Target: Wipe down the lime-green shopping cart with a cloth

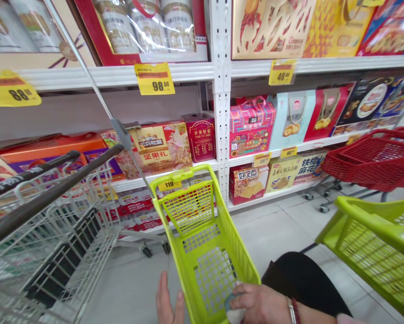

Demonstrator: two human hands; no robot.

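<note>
A lime-green plastic shopping cart basket [240, 234] stands in front of me, with a fold-up seat panel at its far end and nothing lying in it. My right hand [261, 302], a bracelet at its wrist, is closed around a grey-white cloth [235, 310] at the near end of the basket. Just left of the basket's near side is my left hand [168, 302], fingers stretched out and apart, with nothing in it. Whether the left hand touches the rim I cannot tell.
At left stand metal shopping carts [87, 225] with dark handles. Another green basket [374, 243] and red baskets [367, 157] are at right. White shelves [188, 71] with boxed goods run behind. A rounded black shape [299, 283] lies below my right arm.
</note>
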